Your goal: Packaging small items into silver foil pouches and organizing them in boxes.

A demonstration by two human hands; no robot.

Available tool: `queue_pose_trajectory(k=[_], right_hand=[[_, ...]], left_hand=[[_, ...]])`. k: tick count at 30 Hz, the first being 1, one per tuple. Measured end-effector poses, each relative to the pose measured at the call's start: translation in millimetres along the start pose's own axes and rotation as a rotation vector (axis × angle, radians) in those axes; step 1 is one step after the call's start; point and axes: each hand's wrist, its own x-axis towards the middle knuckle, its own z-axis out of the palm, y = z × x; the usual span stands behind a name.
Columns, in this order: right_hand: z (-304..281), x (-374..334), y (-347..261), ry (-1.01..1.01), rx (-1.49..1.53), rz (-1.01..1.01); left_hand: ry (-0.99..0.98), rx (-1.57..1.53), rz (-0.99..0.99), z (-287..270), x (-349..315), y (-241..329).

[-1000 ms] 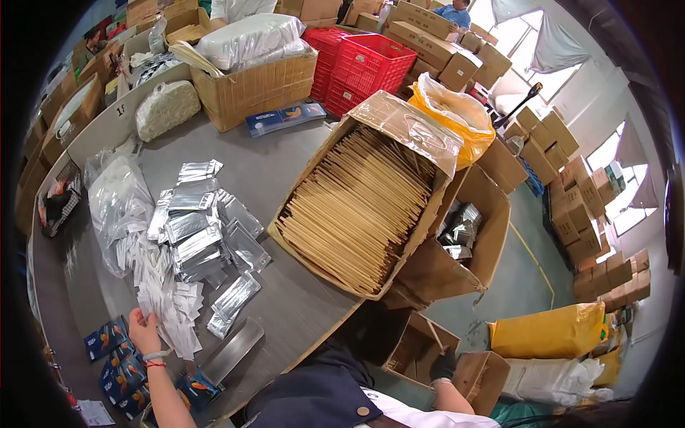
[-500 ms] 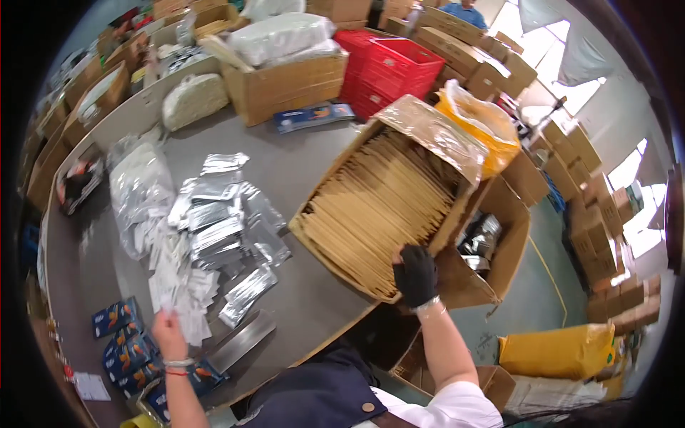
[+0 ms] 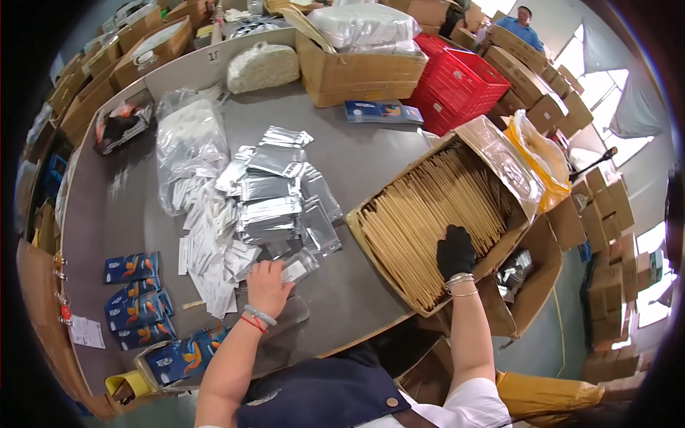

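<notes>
My left hand point(image 3: 268, 288) is at the near end of a small stack of silver foil pouches point(image 3: 302, 265), its bent fingers closed over the end. Beside it spreads a heap of white paper slips point(image 3: 212, 264). Beyond lies a larger pile of silver pouches point(image 3: 270, 203). My right hand point(image 3: 456, 253), in a black glove, rests on a row of brown cardboard envelopes point(image 3: 421, 214) packed upright in an open carton point(image 3: 385, 273). Its fingertips are hidden among the envelopes, so their grip does not show.
Blue printed packets point(image 3: 135, 314) lie at the table's left. Behind stand a clear plastic bag point(image 3: 189, 146), a carton with white wrapped bundles point(image 3: 364, 75) and red crates point(image 3: 467, 82). A second open carton point(image 3: 531, 285) sits right of the envelopes. Someone in blue point(image 3: 519, 32) is far back.
My left hand has moved right from the white slips to the small silver stack. My right hand has shifted inward from the carton's near edge onto the envelopes. The whole view has shifted.
</notes>
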Motion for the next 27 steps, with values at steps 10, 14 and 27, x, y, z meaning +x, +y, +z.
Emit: queue_pose_trajectory(k=[10,14,27], right_hand=[[0.0,3.3,5.8,-0.139,-0.076,0.036],[-5.5,-2.7,19.4,0.306,0.236,0.098],[-2.4,-96.7,-177.6,-0.482,0.580,-0.851]], left_hand=[[0.050,0.009,0.028,-5.2,3.2,3.2],[-0.038,-0.299,-0.006,-38.0,-21.7,5.0],[0.021,0.050,-0.094,-100.1,-129.7,-33.5]])
